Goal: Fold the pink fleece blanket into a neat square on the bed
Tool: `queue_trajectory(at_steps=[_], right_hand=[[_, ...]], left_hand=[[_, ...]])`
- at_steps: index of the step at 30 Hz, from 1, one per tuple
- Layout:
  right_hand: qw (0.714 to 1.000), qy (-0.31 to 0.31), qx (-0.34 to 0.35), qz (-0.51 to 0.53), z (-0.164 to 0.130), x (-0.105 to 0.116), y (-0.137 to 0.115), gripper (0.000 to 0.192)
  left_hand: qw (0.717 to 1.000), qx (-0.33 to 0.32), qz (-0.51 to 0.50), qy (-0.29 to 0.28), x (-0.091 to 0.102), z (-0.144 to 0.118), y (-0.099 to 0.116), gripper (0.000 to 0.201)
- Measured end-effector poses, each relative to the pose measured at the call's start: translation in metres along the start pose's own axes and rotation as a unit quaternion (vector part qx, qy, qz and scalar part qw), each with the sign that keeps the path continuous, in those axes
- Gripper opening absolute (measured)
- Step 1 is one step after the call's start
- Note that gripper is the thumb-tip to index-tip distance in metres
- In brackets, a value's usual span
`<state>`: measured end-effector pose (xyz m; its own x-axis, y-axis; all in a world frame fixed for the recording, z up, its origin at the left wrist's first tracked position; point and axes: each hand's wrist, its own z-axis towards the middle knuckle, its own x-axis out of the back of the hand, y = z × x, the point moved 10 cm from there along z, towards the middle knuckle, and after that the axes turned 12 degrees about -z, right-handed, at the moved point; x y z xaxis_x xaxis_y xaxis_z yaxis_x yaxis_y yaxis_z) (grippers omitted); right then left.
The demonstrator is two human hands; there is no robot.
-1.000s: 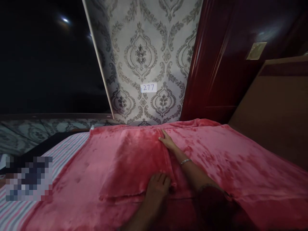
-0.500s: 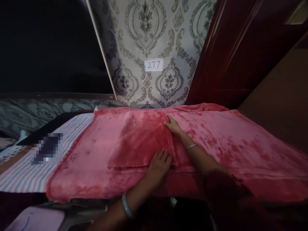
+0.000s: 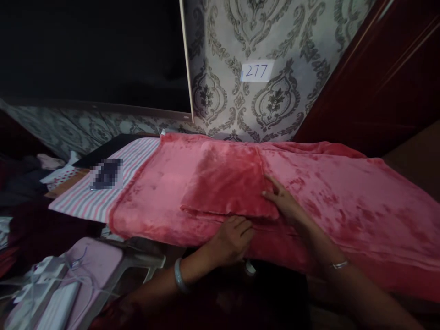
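Folded red cloth [image 3: 230, 178], laid flat on a pink-red blanket [image 3: 337, 197] of similar plush; approx. rectangular, w/ front edge toward the wearer. Whether cloth & blanket are joined cannot be told. L hand [image 3: 233, 238] (w/ bangle [image 3: 178, 275]) is placed at the front edge, fingers curled inward; whether any fabric is pinched cannot be told, b/c the fingertips are hidden. R hand [image 3: 280, 195] (w/ thin bracelet [image 3: 339, 265]) is set at the R edge, thumb & fingers spread apart, not clenched. Striped cloth [image 3: 85, 192] is partly covered by the blanket's L end.

Handling (judged): cloth is expected to be light, soft & limp, w/ no stiffness of its own; breakage is not a concern. Pile may grip the blanket's pile, so layers could be dragged or skewed if one edge alone is pulled. Hold is best taken at the front corners, all layers pinched together, thumb on top, fingers beneath; a palm may be slid under the middle for support, as sagging is likely.
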<state>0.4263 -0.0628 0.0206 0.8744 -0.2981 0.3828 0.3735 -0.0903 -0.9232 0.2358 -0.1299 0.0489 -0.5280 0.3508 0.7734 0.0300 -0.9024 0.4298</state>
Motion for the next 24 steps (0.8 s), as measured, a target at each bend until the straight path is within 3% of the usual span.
queue_trajectory(at_steps=[3, 8, 11, 14, 19, 24], right_hand=[[0.997, 0.002, -0.026, 0.079, 0.006, 0.005, -0.021, 0.081], [0.991, 0.031, -0.037, 0.123, 0.013, 0.017, -0.042, 0.073], [0.995, 0.042, -0.025, 0.092, 0.006, 0.024, -0.033, 0.074], [0.998, 0.057, -0.014, 0.013, -0.006, 0.030, -0.006, 0.072], [0.998, 0.026, -0.018, -0.051, -0.019, 0.014, 0.044, 0.067], [0.995, 0.047, 0.007, -0.091, -0.017, 0.007, 0.042, 0.065]], left_hand=[[0.998, 0.049, 0.018, 0.027, 0.008, -0.002, -0.015, 0.035], [0.981, 0.185, 0.050, 0.022, 0.024, -0.009, -0.053, 0.037], [0.949, 0.302, 0.087, 0.016, 0.045, -0.032, -0.083, 0.035], [0.920, 0.379, 0.095, -0.009, 0.058, -0.062, -0.104, 0.031], [0.918, 0.385, 0.091, -0.017, 0.059, -0.088, -0.119, 0.031], [0.941, 0.330, 0.065, 0.040, 0.064, -0.092, -0.126, 0.025]])
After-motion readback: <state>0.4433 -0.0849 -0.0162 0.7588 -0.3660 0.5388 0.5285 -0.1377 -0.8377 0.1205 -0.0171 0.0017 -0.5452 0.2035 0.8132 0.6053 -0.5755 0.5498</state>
